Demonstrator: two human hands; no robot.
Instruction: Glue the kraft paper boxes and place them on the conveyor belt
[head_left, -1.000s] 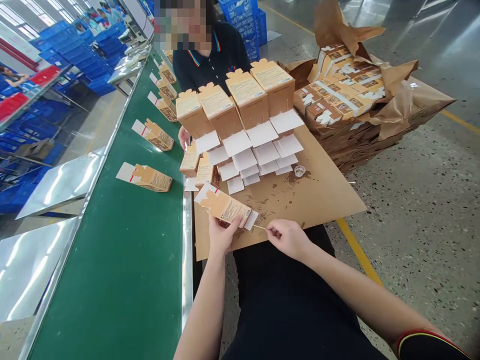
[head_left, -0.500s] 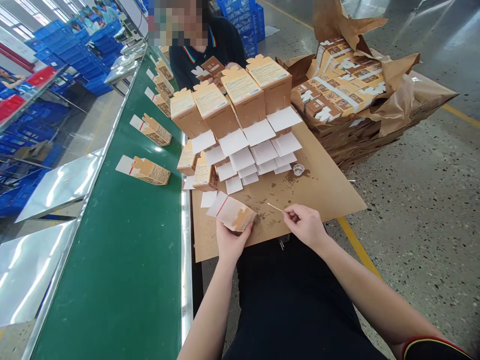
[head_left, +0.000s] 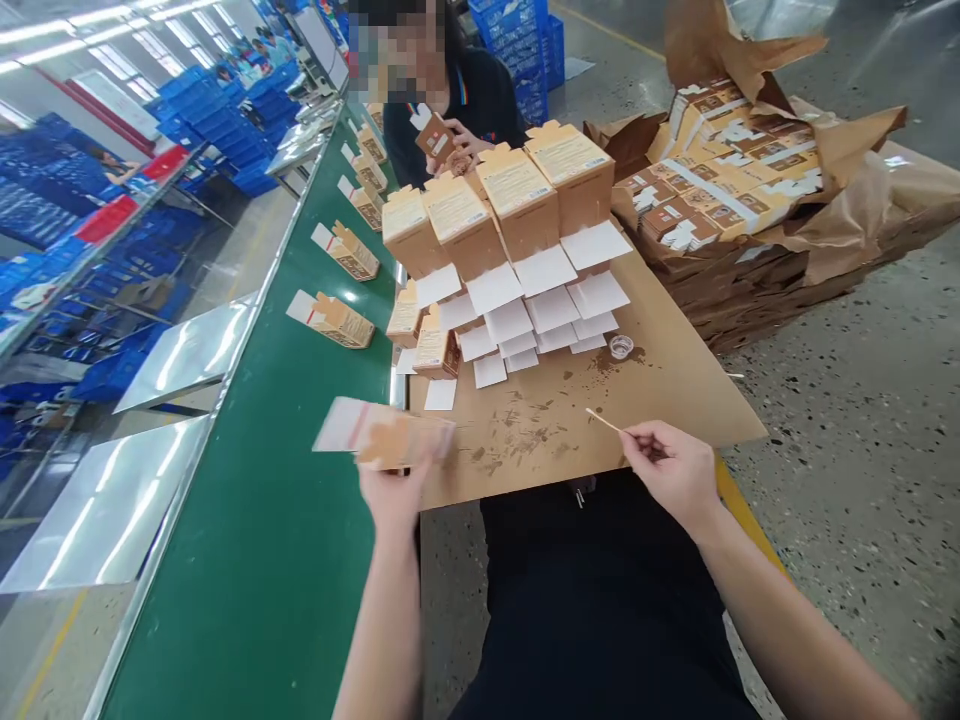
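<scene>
My left hand grips a small tan carton with a white flap, blurred by motion, over the edge of the green conveyor belt. My right hand pinches a thin wooden stick above the stained cardboard sheet on my lap. In front stand rows of tan cartons with white flaps open toward me. A small clear cup sits on the sheet beside them.
Several finished cartons lie spaced along the belt. A person in a dark shirt across the sheet holds a carton. Flat carton bundles in brown paper are stacked at the right. Blue crates fill the left background.
My left hand carried the carton from the cardboard sheet leftward over the belt. My right hand drew the stick away to the right. The view shifted right.
</scene>
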